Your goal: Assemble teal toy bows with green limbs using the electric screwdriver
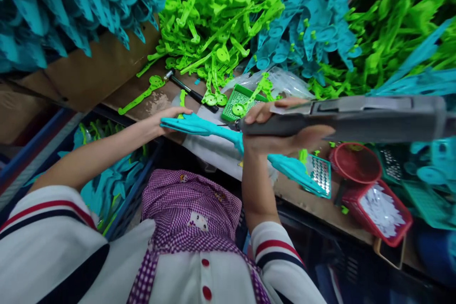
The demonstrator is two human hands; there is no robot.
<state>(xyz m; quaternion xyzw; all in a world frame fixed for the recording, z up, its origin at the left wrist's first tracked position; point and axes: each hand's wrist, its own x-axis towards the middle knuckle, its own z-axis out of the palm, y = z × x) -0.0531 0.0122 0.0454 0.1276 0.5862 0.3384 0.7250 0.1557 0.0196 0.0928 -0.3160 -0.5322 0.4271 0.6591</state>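
Observation:
My left hand (176, 115) is closed on the left end of a long turquoise plastic part (204, 126), which lies slantwise across the front of the bench. In my right hand (261, 118) is a dark grey electric screwdriver (342, 118), fingers wrapped round its body. The screwdriver lies nearly level, its thin bit pointing left above the middle of the turquoise part. Whether the bit touches the part I cannot tell. My right wrist hides a stretch of the part. Just beyond sits a green perforated tray (231, 102) with a lime green piece (238, 109) over it.
A hammer (192, 91) lies on the bench near a loose lime green arm (140, 96). Heaps of lime green parts (217, 14) and turquoise parts (71, 4) rise behind. At right are a red bowl (356, 164) and a red basket (399, 204) of white pieces.

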